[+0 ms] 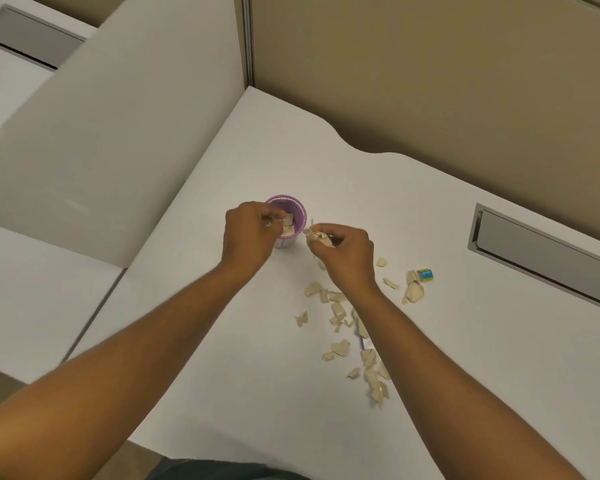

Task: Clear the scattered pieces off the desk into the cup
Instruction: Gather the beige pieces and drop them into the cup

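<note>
A purple cup (297,206) stands on the white desk (243,358) with pale pieces inside it. My left hand (248,233) hovers at the cup's left rim, fingers pinched on a small pale piece over the opening. My right hand (347,252) is just right of the cup, closed around a bunch of beige pieces (317,237) that stick out past the fingers. Several more beige scraps (340,348) lie scattered on the desk below and right of my right hand, and another small cluster (413,291) lies farther right.
A small blue and yellow block (425,274) lies beside the right cluster. A grey cable slot (541,254) is set into the desk at the right. Beige partition walls (430,81) close off the back, and a white panel (118,133) rises at the left.
</note>
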